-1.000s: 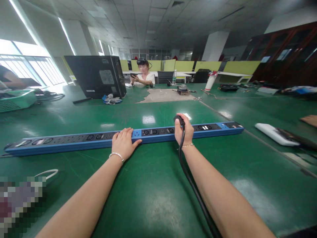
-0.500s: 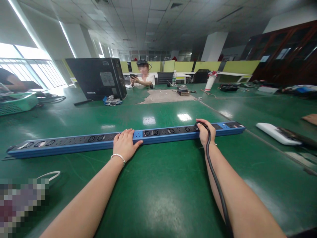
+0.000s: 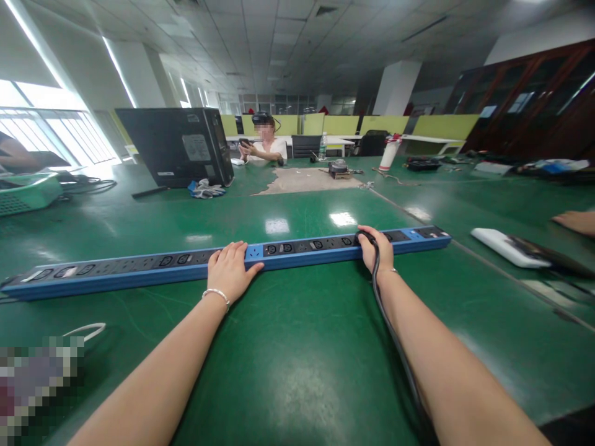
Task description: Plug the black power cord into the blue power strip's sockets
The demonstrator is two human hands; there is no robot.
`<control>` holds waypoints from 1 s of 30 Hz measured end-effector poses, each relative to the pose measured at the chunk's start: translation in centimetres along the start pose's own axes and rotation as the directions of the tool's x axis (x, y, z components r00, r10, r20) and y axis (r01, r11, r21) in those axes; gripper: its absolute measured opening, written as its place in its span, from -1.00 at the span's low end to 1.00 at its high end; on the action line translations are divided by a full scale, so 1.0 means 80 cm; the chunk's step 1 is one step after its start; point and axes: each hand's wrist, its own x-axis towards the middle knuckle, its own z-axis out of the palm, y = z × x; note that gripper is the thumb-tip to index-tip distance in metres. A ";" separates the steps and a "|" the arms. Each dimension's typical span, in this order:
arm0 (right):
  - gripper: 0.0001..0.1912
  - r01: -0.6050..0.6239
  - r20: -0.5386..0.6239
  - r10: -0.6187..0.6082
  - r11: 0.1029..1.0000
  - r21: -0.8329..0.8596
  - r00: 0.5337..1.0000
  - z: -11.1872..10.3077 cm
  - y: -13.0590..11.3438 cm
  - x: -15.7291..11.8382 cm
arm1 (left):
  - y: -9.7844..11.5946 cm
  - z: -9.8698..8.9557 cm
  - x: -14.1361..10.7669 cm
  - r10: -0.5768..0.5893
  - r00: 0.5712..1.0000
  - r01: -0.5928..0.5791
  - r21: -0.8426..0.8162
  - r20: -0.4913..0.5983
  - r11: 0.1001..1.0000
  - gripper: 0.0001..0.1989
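Note:
A long blue power strip (image 3: 307,258) with black sockets lies across the green table in front of me. My left hand (image 3: 231,266) rests over its middle, fingers across the top and thumb along the near side, beside a blue socket. Toward the strip's right end, my right hand (image 3: 377,248) grips a black plug (image 3: 364,235) at a socket. How deep the plug sits is hidden by my fingers. From it a black cable (image 3: 388,319) runs down along my right forearm.
A black computer case (image 3: 171,148) stands at the back left, with gloves (image 3: 207,189) by it. A green basket (image 3: 30,195) is farther left. At right lies a white device (image 3: 509,248), near another person's hand (image 3: 576,221). Someone sits opposite, holding a phone (image 3: 245,143).
The whole view has shifted slightly, so things appear a little farther left. Both hands keep their places on the strip and plug. The cable's lower part has swung slightly left.

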 end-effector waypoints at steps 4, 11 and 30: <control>-0.69 0.058 0.061 -0.054 0.996 -0.062 0.997 -0.009 -0.001 -0.003 | 0.000 0.001 0.000 -0.001 1.000 0.001 0.010 0.001 1.000 -0.41; -0.69 0.117 0.120 -0.106 0.989 -0.094 0.987 -0.012 0.000 -0.006 | -0.001 0.000 0.000 -0.003 1.000 0.003 0.011 0.008 1.000 -0.40; -0.73 -0.069 -0.403 0.228 0.925 0.373 0.886 -0.061 0.104 0.040 | 0.000 -0.002 0.000 -0.008 1.000 0.008 0.033 0.012 0.999 -0.40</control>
